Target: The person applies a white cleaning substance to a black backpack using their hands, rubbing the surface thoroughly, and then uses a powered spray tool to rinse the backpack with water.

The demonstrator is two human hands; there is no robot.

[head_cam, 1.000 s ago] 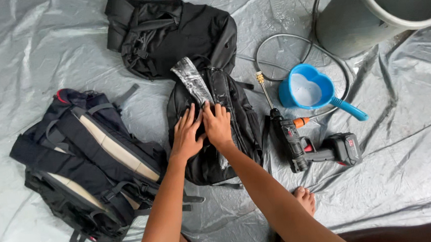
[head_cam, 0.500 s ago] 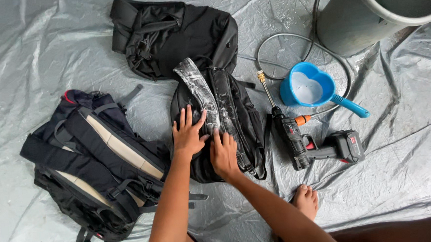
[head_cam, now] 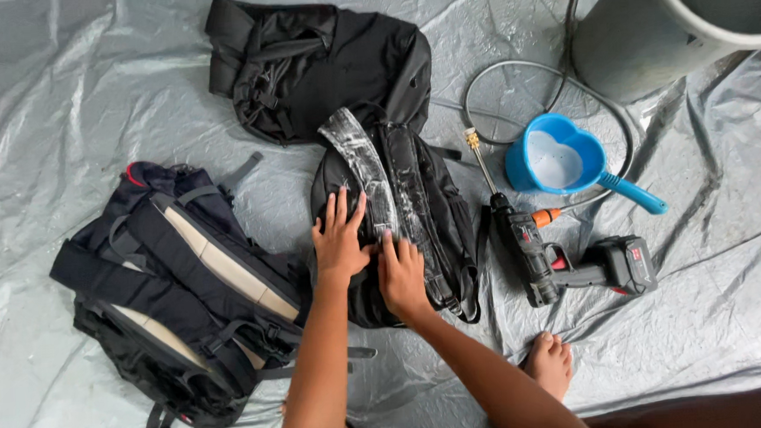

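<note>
Centre of frame: a black backpack [head_cam: 390, 222] is laid strap side up on the grey plastic sheet [head_cam: 62, 100]. Its shoulder straps [head_cam: 369, 167] are coated in white soap lather.

The left hand [head_cam: 340, 238] is pressed flat on the pack's left side, fingers spread and open, nothing clasped. The right hand [head_cam: 401, 274] is laid flat just beside it, fingers together on the strap base, nothing gripped.

Compared with a second ago, the right hand has been drawn down from beside the left hand toward the lower edge of the pack, while the left has kept its place; a rubbing stroke along the soaped strap is judged to be under way.

Left of frame: a navy backpack [head_cam: 176, 294], untouched. Upper centre: a second black bag [head_cam: 312, 61]. Right of centre: a cordless spray gun [head_cam: 556, 257], a blue scoop [head_cam: 569, 161], a hose [head_cam: 521, 85]. Upper right: a grey bucket [head_cam: 648, 26]. Lower centre: a bare foot [head_cam: 549, 361].
</note>
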